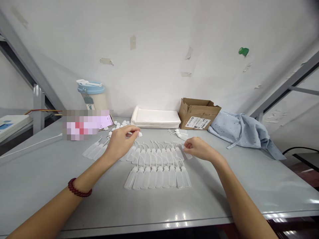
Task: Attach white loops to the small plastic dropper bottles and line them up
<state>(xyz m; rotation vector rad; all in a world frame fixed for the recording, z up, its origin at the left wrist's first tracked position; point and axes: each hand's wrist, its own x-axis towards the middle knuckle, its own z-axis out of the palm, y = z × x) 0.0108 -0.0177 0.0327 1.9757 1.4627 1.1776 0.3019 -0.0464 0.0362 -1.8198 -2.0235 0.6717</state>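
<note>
Between the thumb and forefinger of my left hand point(122, 141) is a small white cap point(140, 134). My right hand point(198, 148) has its fingers closed on a small translucent plastic bottle point(188, 155) at the right end of the back row. Two rows of such bottles lie side by side on the grey table, the front row point(153, 177) nearer me, each bottle with a thin curved tube at its top. More bottles point(93, 151) lie left of my left wrist. Loose white caps point(121, 124) are heaped behind my left hand.
Stacked white trays point(156, 117) stand against the wall, beside an open cardboard box point(199, 113). Blue cloth point(241, 129) lies at the right. A tumbler point(92, 94) and a phone point(106, 122) are at the back left, near a white cable point(32, 145). A few bottles point(181, 133) lie before the box.
</note>
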